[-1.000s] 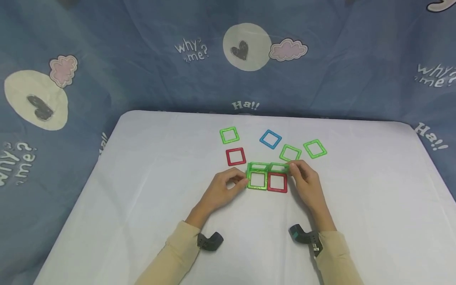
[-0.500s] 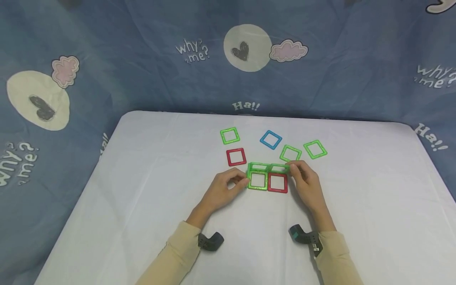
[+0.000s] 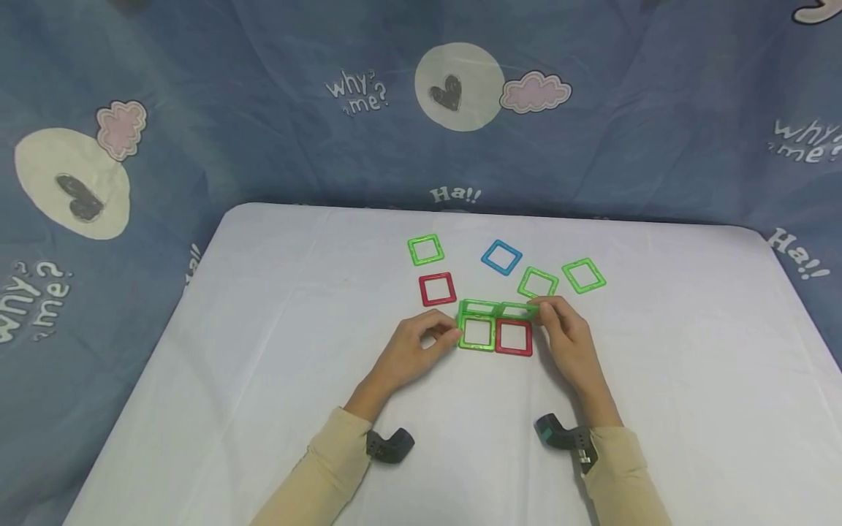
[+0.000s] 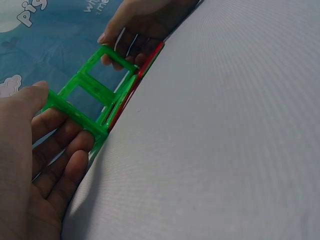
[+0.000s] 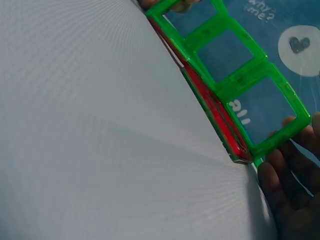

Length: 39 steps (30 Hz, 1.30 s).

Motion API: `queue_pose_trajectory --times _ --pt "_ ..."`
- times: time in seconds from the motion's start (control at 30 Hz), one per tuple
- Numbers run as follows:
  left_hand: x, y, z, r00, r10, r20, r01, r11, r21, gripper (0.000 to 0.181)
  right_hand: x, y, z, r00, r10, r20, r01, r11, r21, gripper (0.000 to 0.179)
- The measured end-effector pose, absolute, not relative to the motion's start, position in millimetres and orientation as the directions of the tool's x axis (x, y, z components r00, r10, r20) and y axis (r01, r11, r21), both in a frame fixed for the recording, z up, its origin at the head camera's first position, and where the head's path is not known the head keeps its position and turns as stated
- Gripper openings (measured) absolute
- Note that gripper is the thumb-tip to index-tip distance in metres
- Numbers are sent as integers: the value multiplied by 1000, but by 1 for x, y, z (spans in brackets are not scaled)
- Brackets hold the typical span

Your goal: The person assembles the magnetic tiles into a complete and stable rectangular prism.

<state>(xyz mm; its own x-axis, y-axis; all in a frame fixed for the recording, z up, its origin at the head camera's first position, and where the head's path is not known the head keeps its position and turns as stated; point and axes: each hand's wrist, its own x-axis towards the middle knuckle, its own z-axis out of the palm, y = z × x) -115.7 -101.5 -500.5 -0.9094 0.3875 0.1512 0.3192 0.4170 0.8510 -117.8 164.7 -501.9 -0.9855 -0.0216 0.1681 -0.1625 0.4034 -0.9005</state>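
In the head view, a flat green magnetic tile (image 3: 476, 348) and a flat red magnetic tile (image 3: 514, 353) lie side by side on the table. Green tiles (image 3: 498, 310) stand upright along their far edge, and another green tile (image 4: 77, 115) stands at the left end. My left hand (image 3: 416, 346) pinches that left-end tile, thumb at its top corner and fingers on its outer side. The outer edge of the right upright green tile (image 5: 282, 140) is between the thumb and fingers of my right hand (image 3: 567, 340). Parts of the fingertips are hidden.
Beyond the joined tiles lie a loose red tile (image 3: 438, 302), a blue tile (image 3: 493, 267) and several green tiles (image 3: 429, 261). One green tile (image 3: 522, 279) lies close to the right hand. A blue printed cloth (image 3: 296, 146) hangs behind the white table (image 3: 296, 292).
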Motion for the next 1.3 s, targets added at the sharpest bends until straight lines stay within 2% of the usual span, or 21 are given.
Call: queue_pose_trajectory --times 0.3,0.43,0.63,0.8,1.03,1.3 --pt "-115 -102 -499 -904 394 167 335 409 849 13 -117 169 -500 -961 25 274 -244 384 -890 21" --pt "-114 -103 -498 -907 390 159 325 408 853 12 -118 174 -501 -939 48 341 -287 439 -851 18" --pt "-114 -104 -499 -910 382 160 321 406 856 12 -121 180 -501 -904 -6 428 -365 534 -763 15" --pt "-115 -102 -500 -904 391 175 337 397 854 14 -120 186 -500 -916 17 401 -313 593 -741 21" --pt "-117 -101 -502 -900 399 178 345 398 850 15 -119 192 -502 -953 97 287 -156 656 -739 34" --pt "-116 -102 -501 -906 391 163 329 408 852 12 -119 191 -503 -949 85 305 -163 695 -700 38"
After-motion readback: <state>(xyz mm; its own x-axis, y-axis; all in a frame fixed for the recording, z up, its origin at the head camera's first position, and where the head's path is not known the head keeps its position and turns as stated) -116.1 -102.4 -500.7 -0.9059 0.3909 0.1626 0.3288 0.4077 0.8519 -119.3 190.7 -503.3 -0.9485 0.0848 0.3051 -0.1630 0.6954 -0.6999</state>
